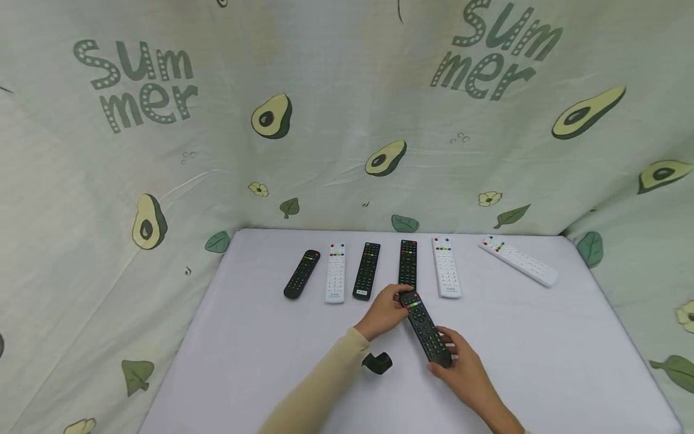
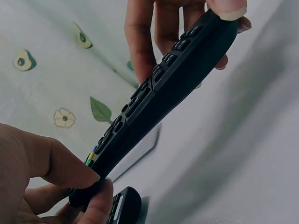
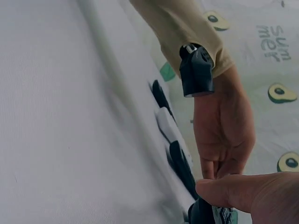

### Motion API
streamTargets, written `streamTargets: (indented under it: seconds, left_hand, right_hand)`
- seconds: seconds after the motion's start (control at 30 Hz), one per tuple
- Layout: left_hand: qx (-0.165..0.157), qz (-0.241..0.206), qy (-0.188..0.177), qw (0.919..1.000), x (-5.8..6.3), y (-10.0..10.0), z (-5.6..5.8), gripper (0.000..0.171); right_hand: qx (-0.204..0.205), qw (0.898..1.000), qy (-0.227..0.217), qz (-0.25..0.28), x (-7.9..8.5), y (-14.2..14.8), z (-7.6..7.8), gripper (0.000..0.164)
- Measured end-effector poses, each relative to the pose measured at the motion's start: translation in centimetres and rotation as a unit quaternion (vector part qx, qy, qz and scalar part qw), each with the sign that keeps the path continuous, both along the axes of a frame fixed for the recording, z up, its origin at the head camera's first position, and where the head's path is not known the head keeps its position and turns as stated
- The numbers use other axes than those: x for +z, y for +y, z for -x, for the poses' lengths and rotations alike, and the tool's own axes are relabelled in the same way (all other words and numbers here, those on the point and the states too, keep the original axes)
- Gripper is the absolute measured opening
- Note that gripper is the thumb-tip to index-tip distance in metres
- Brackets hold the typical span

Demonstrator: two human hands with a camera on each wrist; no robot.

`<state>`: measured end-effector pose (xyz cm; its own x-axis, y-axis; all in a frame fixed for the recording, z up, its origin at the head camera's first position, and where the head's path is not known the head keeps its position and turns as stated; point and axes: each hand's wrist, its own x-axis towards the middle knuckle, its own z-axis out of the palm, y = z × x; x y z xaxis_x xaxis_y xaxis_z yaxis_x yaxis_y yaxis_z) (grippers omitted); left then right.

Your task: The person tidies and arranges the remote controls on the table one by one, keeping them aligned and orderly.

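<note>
A black remote control (image 1: 425, 328) is held tilted above the white table by both hands. My left hand (image 1: 382, 314) pinches its far end, near the coloured buttons, between thumb and fingers. At the near end my right hand (image 1: 463, 369) grips it, thumb on one edge and fingers on the other. In the left wrist view the remote (image 2: 154, 107) shows its side edge, with a gap between it and the table. Only its near end (image 3: 203, 212) appears in the right wrist view. Just beyond the left hand lies another black remote (image 1: 408, 264), its lower end partly hidden.
The other remotes lie in a row along the back of the table (image 1: 260, 361): black (image 1: 302, 275), white (image 1: 335, 274), black (image 1: 366, 271), white (image 1: 447, 268) and a slanted white one (image 1: 520, 261). A patterned cloth (image 1: 325, 72) hangs behind. A black wrist camera (image 1: 378, 363) sits at the left sleeve.
</note>
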<state>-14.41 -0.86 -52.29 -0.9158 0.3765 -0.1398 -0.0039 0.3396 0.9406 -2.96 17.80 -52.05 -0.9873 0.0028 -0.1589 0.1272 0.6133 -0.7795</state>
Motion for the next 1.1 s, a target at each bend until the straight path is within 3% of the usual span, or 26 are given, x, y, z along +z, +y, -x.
streamTargets:
  seconds: [0.57, 1.1]
  left_hand:
    - [-0.047, 0.047, 0.007, 0.9978, 0.4, -4.7, -0.6, 0.053]
    - [-0.068, 0.041, 0.008, 0.9968, -0.6, -10.3, -1.2, 0.056]
  right_hand:
    - [0.030, 0.991, -0.051, 0.119, -0.6, -2.9, -0.3, 0.090]
    - [0.148, 0.967, -0.069, 0.193, -1.7, -5.7, -0.7, 0.091]
